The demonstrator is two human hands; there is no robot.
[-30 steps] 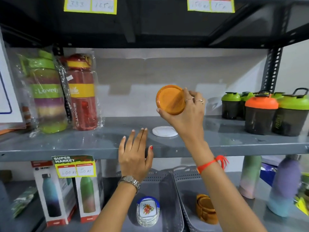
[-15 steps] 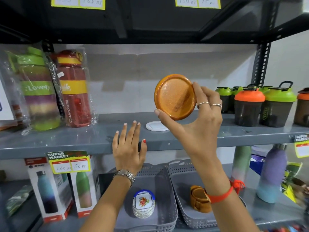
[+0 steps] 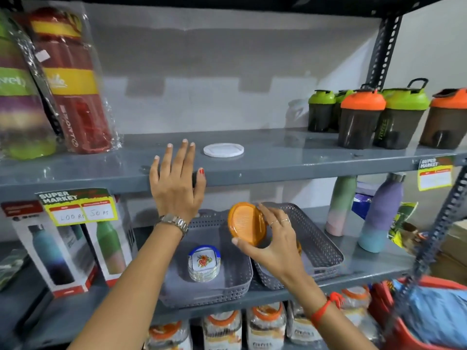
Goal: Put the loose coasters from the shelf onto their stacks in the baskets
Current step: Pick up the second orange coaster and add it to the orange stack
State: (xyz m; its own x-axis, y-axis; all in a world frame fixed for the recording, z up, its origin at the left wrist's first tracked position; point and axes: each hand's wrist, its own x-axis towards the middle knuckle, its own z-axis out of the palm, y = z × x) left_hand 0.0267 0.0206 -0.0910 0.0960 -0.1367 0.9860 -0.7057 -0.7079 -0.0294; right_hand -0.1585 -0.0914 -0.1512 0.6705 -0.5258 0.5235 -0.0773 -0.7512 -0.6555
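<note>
We face a grey metal shelf with a lower tier beneath it, where two grey perforated baskets sit side by side. The left basket holds a stack of square white coasters with a blue rim and a flower print. The right basket lies under our right hand, which blocks most of its contents; only a sliver of orange shows beside the hand. Our left hand is spread flat and open against the front edge of the upper shelf, holding nothing. Our right hand pinches a round orange coaster between thumb and fingers, tilted nearly on edge, above the inner side of the right basket and apart from the left hand. A round white coaster lies flat on the upper shelf, just right of our left fingertips and not touching them.
</note>
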